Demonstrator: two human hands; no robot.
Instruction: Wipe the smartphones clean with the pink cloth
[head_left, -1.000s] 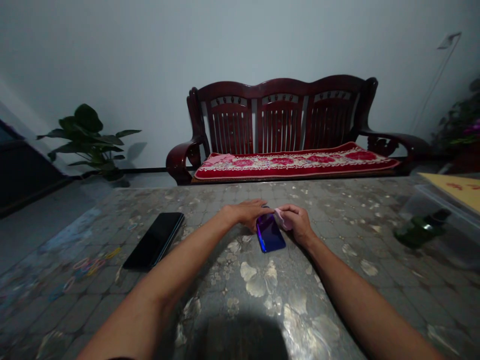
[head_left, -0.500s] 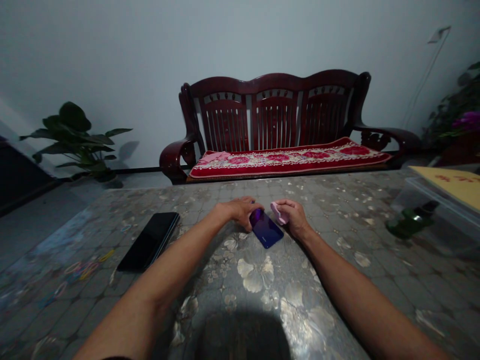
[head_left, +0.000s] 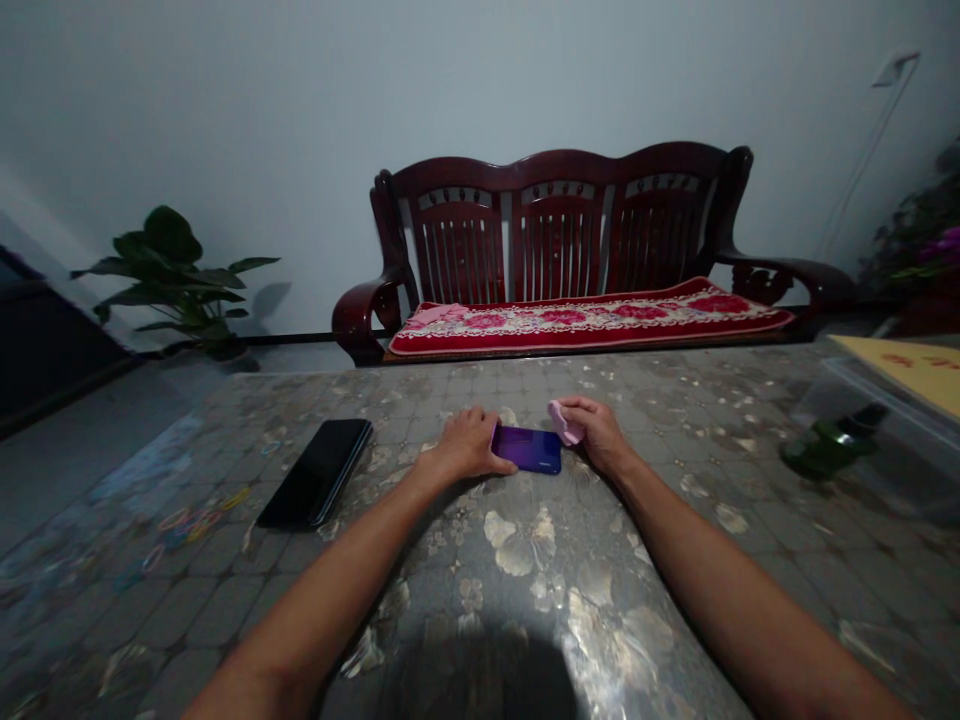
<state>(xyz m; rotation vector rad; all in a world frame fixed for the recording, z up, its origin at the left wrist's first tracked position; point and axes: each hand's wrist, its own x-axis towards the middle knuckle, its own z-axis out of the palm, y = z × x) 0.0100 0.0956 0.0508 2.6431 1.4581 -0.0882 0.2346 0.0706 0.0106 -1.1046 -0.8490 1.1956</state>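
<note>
A shiny blue-purple smartphone (head_left: pixel 531 450) lies back side up on the patterned tablecloth, its long side running left to right. My left hand (head_left: pixel 471 446) grips its left end, thumb along the near edge and fingers at the far side, hiding that end. Just beyond the phone's right end, my right hand (head_left: pixel 594 432) pinches a small folded pink cloth (head_left: pixel 568 424) between thumb and fingers. The cloth is close to the phone's upper right corner; whether they touch I cannot tell.
On the left lie a black tablet-like device (head_left: pixel 319 472) and several coloured rubber bands (head_left: pixel 196 522). At right, a green bottle (head_left: pixel 832 442) stands by a clear plastic box (head_left: pixel 911 440) with a yellow paper (head_left: pixel 907 368) on top. A wooden bench (head_left: pixel 551 235) stands behind the table.
My left hand has turned the phone from a slanted position to lying nearly crosswise. The right hand still holds the pink cloth beside it. The view has shifted slightly.
</note>
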